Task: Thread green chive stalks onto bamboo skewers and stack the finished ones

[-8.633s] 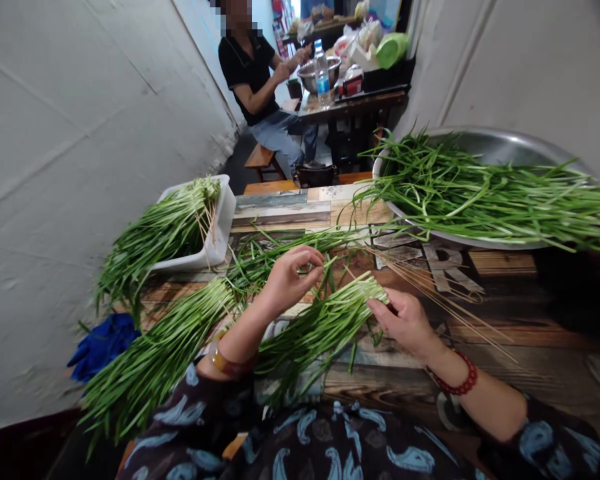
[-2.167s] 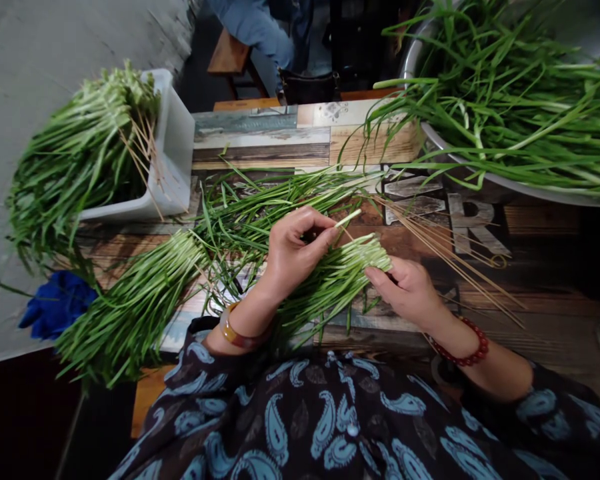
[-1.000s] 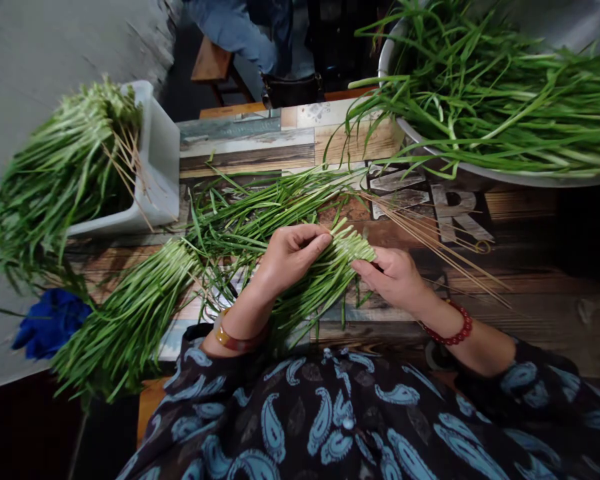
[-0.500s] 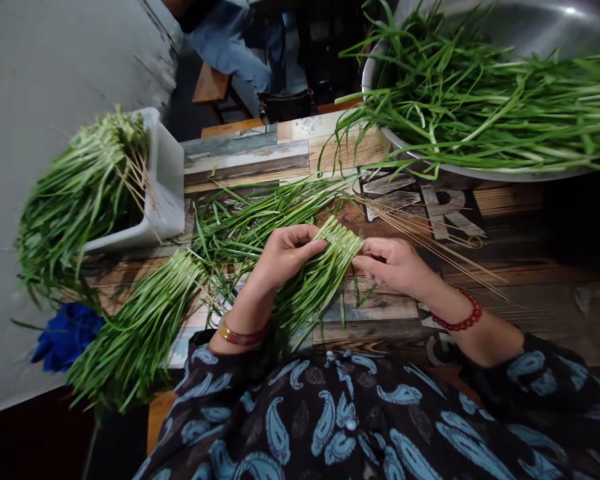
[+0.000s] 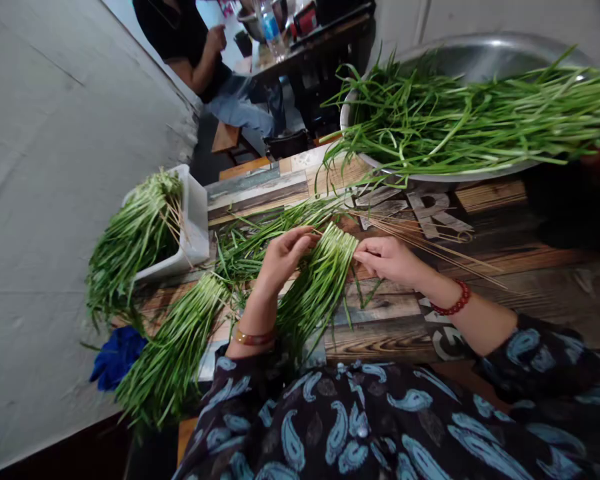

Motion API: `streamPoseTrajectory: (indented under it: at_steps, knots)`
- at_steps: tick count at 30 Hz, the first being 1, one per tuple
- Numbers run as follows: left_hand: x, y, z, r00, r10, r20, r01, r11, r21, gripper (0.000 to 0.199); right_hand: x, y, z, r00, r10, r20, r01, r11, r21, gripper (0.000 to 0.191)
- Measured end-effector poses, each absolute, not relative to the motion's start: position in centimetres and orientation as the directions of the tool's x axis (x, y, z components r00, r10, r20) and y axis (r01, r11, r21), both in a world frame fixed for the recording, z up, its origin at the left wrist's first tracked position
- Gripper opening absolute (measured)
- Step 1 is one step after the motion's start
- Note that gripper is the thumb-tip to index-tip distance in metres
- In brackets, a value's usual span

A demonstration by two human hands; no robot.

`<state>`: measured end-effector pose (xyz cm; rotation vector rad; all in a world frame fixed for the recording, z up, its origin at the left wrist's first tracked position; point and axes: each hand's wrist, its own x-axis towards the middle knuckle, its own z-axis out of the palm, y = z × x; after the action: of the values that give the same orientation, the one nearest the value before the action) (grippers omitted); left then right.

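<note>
A flat bunch of green chives (image 5: 316, 287) lies between my hands, its pale cut ends side by side at the top. My left hand (image 5: 289, 257) is at the bunch's left edge, thumb and forefinger close together near the stem ends; a thin stick tip seems to show there. At the right edge my right hand (image 5: 384, 259) pinches by the outermost stem ends; what it grips is too small to make out. Loose chives (image 5: 250, 243) lie behind my left hand. Thin wooden sticks (image 5: 430, 243) are spread behind my right hand.
Another bunch (image 5: 180, 347) lies at left beside a blue cloth-like item (image 5: 117, 357). Behind it, a white bin (image 5: 196, 213) holds skewered bunches. A big metal bowl (image 5: 495, 50) of chives stands back right. A seated person (image 5: 190, 60) is beyond the wooden table (image 5: 375, 340).
The view has tilted up, showing more of the person and the far table. My left fingers have eased slightly away from the bunch's stem ends. My right hand stays at its right edge.
</note>
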<state>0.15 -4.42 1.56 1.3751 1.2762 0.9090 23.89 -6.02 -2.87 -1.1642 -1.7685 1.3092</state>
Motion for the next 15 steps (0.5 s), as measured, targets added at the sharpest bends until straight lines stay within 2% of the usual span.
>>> streamPoseTrajectory:
  at_steps: [3, 6, 11, 15]
  knots:
    - [-2.0, -4.9, 2.8, -0.007, 1.0, 0.008, 0.263, -0.006, 0.965, 0.039, 24.1, -5.8, -3.2, -0.347, 0.938, -0.025, 0.258, 0.069, -0.964, 0.025]
    - [-3.7, -6.1, 3.7, -0.083, 0.996, 0.045, 0.299, -0.018, 0.954, 0.039, 24.2, -5.8, -3.5, -0.324, 0.946, -0.006, 0.255, 0.081, -0.963, 0.026]
    - [-5.3, -8.1, 3.7, -0.1, 0.995, 0.019, 0.361, 0.018, 0.932, 0.038, 24.4, -5.9, -3.7, -0.33, 0.943, 0.049, 0.312, 0.158, -0.937, 0.026]
    - [-6.3, -8.3, 3.0, -0.103, 0.991, 0.087, 0.526, -0.02, 0.85, 0.037, 25.4, -6.2, -2.6, -0.359, 0.924, 0.134, 0.374, 0.274, -0.886, 0.025]
